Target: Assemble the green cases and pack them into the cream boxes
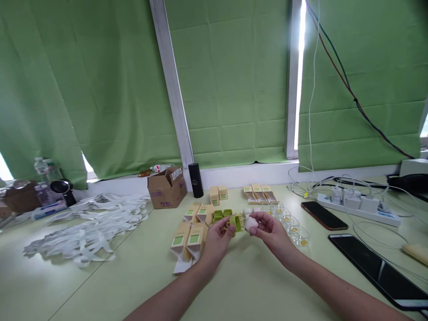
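Between the fingers of my left hand (219, 238) is a small green plastic cup (235, 224), tipped on its side. Just to the right, my right hand (272, 234) pinches a small white rounded piece (250, 224); its exact kind is not clear. The two pieces are close but apart. Behind my left hand stand several more green cups (222, 214). White pieces (248, 211) lie behind my right hand. Clear plastic containers with yellow spots (297, 232) sit to its right, partly hidden by that hand.
Small beige boxes with green labels (197, 238) stand left of my hands, and others (259, 195) stand behind. White strips (87, 223) are heaped at left. A cardboard box (166, 189) and black cylinder (195, 180) stand at back. Phone (324, 216), tablet (379, 269) and power strip (359, 206) lie right.
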{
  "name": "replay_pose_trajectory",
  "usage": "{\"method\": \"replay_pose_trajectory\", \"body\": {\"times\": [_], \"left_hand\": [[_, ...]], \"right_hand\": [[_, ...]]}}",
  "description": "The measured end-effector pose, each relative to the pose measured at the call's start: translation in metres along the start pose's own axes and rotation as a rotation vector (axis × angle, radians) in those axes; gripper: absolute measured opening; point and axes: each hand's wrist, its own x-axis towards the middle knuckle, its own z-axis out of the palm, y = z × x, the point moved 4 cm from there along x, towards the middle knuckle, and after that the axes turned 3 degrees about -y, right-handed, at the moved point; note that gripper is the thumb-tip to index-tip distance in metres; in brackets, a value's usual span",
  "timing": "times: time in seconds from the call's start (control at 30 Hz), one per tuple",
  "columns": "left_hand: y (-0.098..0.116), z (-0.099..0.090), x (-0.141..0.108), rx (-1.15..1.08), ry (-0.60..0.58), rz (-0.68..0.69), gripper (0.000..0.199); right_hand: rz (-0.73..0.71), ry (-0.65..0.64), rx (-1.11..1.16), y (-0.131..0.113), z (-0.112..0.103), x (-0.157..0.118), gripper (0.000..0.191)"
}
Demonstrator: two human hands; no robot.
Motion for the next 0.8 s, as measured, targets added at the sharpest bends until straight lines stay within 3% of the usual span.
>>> {"method": "replay_pose_trajectory", "body": {"times": [0.2,0.43,0.8], "left_hand": [[0.0026,0.0005,-0.0009,0.070,-0.012,0.081,0.067],[0.0054,0.0017,-0.0043,0.155,-0.008,0.091,0.056],[0.0094,0.0024,-0.0070,0.181,0.011,0.108,0.054]], "right_hand": [[-0.030,-0.057,-0.108,-0.0031,0.0037,-0.0005,0.050],[-0.035,-0.045,-0.191,0.0001,0.0043,-0.0014,0.053],[-0.041,-0.077,-0.243,-0.0014,0.0071,-0.0031,0.052]]}}
